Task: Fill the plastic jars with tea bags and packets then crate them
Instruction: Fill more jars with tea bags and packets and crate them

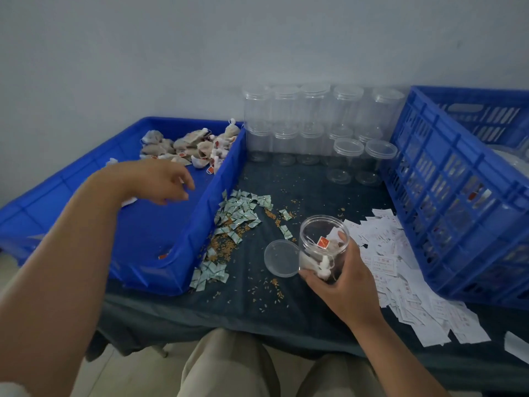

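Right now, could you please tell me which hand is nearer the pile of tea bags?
Left. The left hand hangs over the blue tray, just short of the tea bags; the right hand holds the open jar well off to their right.

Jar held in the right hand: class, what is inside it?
The jar holds tea bags, one with a red tag; the right hand covers its lower side.

Blue crate [458, 202] cut off at right edge, print on paper slips [383, 266] beside right fingers [347, 245] unreadable, jar [322, 239] base hidden behind them
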The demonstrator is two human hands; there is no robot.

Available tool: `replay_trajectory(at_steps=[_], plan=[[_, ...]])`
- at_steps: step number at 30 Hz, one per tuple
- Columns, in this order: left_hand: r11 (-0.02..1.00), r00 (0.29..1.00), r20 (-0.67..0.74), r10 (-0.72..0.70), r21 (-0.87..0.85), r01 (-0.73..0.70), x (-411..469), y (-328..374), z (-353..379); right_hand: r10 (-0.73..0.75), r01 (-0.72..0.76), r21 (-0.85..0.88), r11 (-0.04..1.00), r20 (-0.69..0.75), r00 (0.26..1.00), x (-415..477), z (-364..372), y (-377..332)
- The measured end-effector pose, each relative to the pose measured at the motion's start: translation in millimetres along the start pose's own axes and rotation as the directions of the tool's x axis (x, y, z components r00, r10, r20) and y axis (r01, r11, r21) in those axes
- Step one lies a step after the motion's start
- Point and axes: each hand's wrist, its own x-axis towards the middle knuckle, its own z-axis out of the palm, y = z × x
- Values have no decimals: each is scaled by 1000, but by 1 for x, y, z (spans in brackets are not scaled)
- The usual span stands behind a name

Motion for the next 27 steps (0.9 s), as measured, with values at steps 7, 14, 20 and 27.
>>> replay_trajectory(at_steps=[7,14,20,27], plan=[[831,875,357,-326,549,86,-1,-42,70,24,-24,32,999,-4,1000,0,2,-1],[945,977,191,-96,327,29,4,-53,81,49,-50,35,998,11,999,-1,2,-4],[996,929,-367,-55,-82,27,16,-61,72,33,-33,30,999,9,999,-1,2,-3],[786,859,-511,31,-518,-337,-6,8,54,24,-25,50,998,4,1000,1,2,-2]])
